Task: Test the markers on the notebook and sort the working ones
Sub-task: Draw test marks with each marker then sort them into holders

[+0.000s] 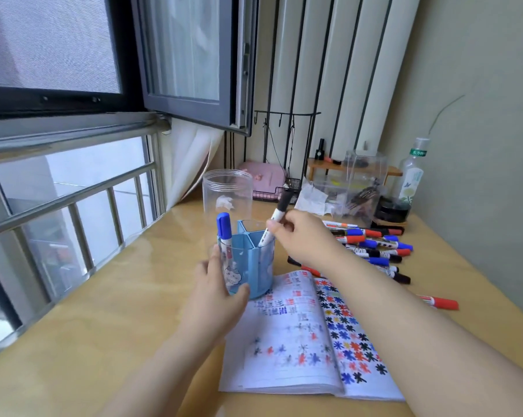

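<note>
Notebook [299,341]: it lies open and flat on the desk [103,341], nearer to us than the blue holder. Its pages are full of little red, blue and black stars and marks. I think that is where each marker gets tried.

Left hand [216,291]: it wraps around the side of the blue holder, just in front of it. The fingers are curled on the clear wall and the thumb is at the bottom. It looks like it keeps the holder from tipping.

Blue holder [251,263]: a round cup with walls inside that make small rooms. It touches the top edge of the notebook.

Blue marker [225,236]: it stands up in the left room of the holder, cap on top. It was probably judged a good one.

Right hand [302,236]: just right of the holder. The fingers pinch the black marker around its middle.

Black marker [276,219]: it leans, with its bottom end inside a room of the holder and its black cap up high. It seems to be going in with the good ones.

Marker pile [371,248]: many red, blue and black markers lie flat, right of the holder. They likely wait for a try.

Red marker [439,302]: it lies alone, far right of the holder.

Clear jar [227,197]: it stands just behind the holder.
</note>
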A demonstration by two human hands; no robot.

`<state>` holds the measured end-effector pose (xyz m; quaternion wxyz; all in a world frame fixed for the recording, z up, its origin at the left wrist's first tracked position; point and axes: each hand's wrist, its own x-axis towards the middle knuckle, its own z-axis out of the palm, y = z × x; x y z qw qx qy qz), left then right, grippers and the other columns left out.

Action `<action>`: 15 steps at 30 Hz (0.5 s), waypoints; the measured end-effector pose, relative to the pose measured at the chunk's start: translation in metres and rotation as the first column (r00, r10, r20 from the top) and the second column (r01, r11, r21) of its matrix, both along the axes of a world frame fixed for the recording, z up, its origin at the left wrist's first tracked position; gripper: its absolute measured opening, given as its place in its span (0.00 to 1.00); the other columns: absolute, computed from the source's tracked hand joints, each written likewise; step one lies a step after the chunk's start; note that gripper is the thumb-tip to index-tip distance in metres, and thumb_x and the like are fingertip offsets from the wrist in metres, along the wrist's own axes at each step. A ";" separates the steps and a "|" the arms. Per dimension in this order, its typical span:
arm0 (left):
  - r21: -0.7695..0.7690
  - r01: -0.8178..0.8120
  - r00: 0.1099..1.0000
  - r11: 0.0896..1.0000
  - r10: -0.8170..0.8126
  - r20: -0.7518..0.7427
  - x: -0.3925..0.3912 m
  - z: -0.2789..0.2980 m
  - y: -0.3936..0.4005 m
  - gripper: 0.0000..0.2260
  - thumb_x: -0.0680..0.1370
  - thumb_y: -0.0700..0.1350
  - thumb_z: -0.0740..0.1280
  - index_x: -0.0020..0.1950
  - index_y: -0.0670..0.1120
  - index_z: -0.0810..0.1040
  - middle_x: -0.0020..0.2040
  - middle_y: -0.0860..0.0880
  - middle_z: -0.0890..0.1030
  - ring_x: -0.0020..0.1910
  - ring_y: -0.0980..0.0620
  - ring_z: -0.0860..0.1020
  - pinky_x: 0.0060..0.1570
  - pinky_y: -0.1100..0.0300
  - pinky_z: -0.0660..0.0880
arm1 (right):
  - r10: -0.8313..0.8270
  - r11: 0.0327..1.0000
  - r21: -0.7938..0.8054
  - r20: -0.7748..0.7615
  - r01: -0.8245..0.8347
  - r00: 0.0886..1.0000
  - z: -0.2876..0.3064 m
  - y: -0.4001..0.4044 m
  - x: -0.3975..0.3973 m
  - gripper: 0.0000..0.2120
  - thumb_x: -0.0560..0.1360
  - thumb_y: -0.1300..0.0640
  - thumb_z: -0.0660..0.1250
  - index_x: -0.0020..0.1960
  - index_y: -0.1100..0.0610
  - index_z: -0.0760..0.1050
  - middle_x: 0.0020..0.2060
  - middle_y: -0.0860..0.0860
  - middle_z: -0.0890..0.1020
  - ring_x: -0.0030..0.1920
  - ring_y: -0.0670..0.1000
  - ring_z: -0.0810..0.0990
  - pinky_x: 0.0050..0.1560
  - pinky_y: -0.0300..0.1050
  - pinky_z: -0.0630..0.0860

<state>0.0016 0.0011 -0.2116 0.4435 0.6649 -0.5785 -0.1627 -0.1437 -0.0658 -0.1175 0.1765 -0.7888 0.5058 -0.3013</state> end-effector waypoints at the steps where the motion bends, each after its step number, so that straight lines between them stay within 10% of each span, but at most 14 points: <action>1: -0.009 0.000 1.000 1.000 0.000 0.011 0.000 -0.001 0.002 0.36 0.74 0.46 0.68 0.76 0.50 0.52 0.63 0.48 0.65 0.58 0.49 0.74 0.53 0.54 0.74 | 0.013 1.000 0.005 -0.048 -0.013 0.999 -0.003 0.000 0.004 0.15 0.79 0.48 0.61 0.34 0.49 0.68 0.30 0.45 0.67 0.31 0.45 0.66 0.29 0.38 0.59; 8: -0.163 0.014 1.000 0.986 -0.014 0.000 -0.014 -0.003 0.019 0.27 0.74 0.42 0.66 0.72 0.52 0.61 0.58 0.56 0.65 0.52 0.57 0.74 0.45 0.67 0.67 | 0.082 0.995 0.071 -0.113 -0.074 0.990 -0.019 -0.001 0.006 0.17 0.78 0.44 0.60 0.32 0.47 0.70 0.34 0.46 0.66 0.36 0.47 0.69 0.33 0.40 0.62; 12: -0.185 0.066 0.998 0.981 -0.061 0.033 -0.029 0.005 0.024 0.21 0.75 0.44 0.65 0.66 0.52 0.66 0.58 0.56 0.68 0.50 0.59 0.74 0.42 0.72 0.66 | 0.070 0.996 0.054 0.052 -0.072 0.996 -0.017 0.007 -0.018 0.14 0.79 0.49 0.60 0.61 0.51 0.76 0.45 0.50 0.77 0.46 0.48 0.74 0.45 0.41 0.69; 15: -0.180 0.207 0.976 0.962 -0.191 0.103 -0.052 0.012 0.022 0.15 0.75 0.45 0.65 0.61 0.51 0.70 0.53 0.57 0.70 0.47 0.59 0.75 0.41 0.73 0.65 | -0.016 0.997 0.076 0.061 0.012 0.998 -0.028 0.009 -0.056 0.15 0.79 0.52 0.61 0.65 0.50 0.72 0.41 0.43 0.74 0.40 0.40 0.72 0.39 0.31 0.68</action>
